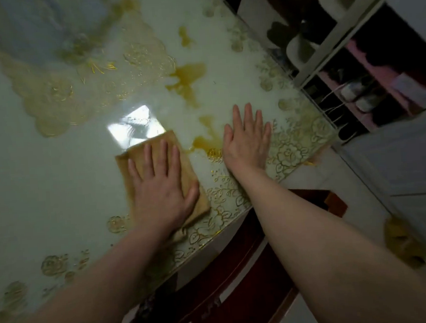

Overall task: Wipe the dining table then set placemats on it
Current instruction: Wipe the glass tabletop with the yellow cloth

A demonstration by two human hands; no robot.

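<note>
The dining table (33, 177) has a glossy pale top with gold flower patterns along its edge. My left hand (162, 187) lies flat, fingers spread, pressing a folded tan cloth (156, 145) onto the table near its front edge. My right hand (247, 140) rests flat and open on the table just right of the cloth, holding nothing. Yellow-brown spill stains (189, 78) spread on the surface beyond and between the hands. A gold lacy placemat (52, 78) lies at the far left of the table.
A dark red wooden chair (238, 264) stands below the table's front edge. A white shelf unit (324, 47) with shoes and pink items stands to the right. A yellow thing (401, 239) lies on the tiled floor at the right.
</note>
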